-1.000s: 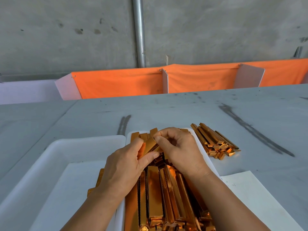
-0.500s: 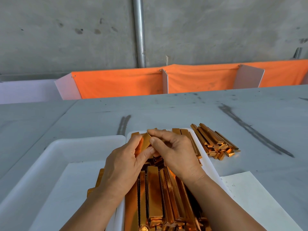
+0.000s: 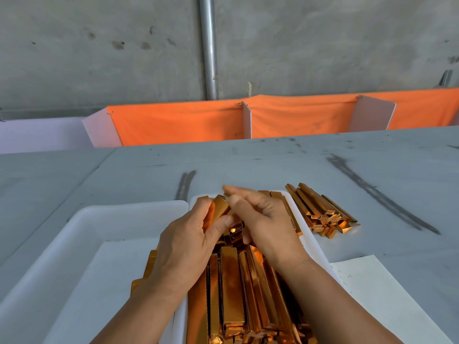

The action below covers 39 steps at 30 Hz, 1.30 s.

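Above the far end of the white plastic tray (image 3: 313, 247), the left hand (image 3: 188, 242) grips a glossy gold card strip (image 3: 219, 207) while the right hand (image 3: 263, 224) pinches its top flap. The foil is slick, the creases stiff: a hurried fold could go crooked, or the strip could slip among the long flat strips (image 3: 231, 281) filling the tray

Left open a wide stretch of counter (image 3: 260, 165) beyond the trays, up to the orange cloth (image 3: 178, 125). Blocked rightward by a heap of gold strips (image 3: 320, 209) just beside the full tray (image 3: 313, 244); hemmed leftward by the white tray (image 3: 129, 207).
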{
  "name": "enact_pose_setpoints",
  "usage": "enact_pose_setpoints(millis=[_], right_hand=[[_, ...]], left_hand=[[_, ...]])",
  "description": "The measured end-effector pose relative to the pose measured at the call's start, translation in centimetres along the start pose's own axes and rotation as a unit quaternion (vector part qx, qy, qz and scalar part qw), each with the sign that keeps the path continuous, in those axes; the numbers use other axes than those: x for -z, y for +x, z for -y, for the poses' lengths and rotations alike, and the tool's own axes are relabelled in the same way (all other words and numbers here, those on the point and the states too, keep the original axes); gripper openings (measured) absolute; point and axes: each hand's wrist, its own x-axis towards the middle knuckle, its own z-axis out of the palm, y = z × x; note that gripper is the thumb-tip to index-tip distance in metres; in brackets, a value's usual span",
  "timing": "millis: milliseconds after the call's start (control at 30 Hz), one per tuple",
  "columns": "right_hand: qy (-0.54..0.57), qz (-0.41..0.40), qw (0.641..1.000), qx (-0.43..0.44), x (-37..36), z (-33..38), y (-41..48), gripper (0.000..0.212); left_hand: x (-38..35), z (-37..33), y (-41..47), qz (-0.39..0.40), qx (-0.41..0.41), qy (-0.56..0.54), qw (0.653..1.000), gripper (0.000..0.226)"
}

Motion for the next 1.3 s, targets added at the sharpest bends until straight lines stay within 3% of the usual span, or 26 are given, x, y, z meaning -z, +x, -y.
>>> enact_pose_setpoints(millis=[133,267,533,833,1300], right_hand=[[0.06,-0.056,0.995,-0.057,0.69,0.06,0.57,0.026],[0.099,-0.012,0.989,-0.11,0.93,-0.37,0.83,0.023],[0.098,0.025,0.99,-0.103,0.82,-0.57,0.85,0.019],[0.08,0.002,0.993,-0.092,0.94,-0.53,0.94,0.006],[0.113,-0.002,0.988,-0.105,1.12,-0.15,0.97,0.012]], left_hand=[[0.02,-0.1,-0.12,0.01,-0.005,0.005,1.0,0.053],[0.04,0.17,-0.19,0.028,-0.015,0.032,0.999,0.043],[0.21,-0.05,-0.18,0.02,-0.039,0.038,0.998,0.058],[0.11,0.0,-0.19,0.044,-0.043,0.039,0.997,0.049],[0.1,-0.05,-0.3,0.068,-0.031,-0.013,0.997,0.051]])
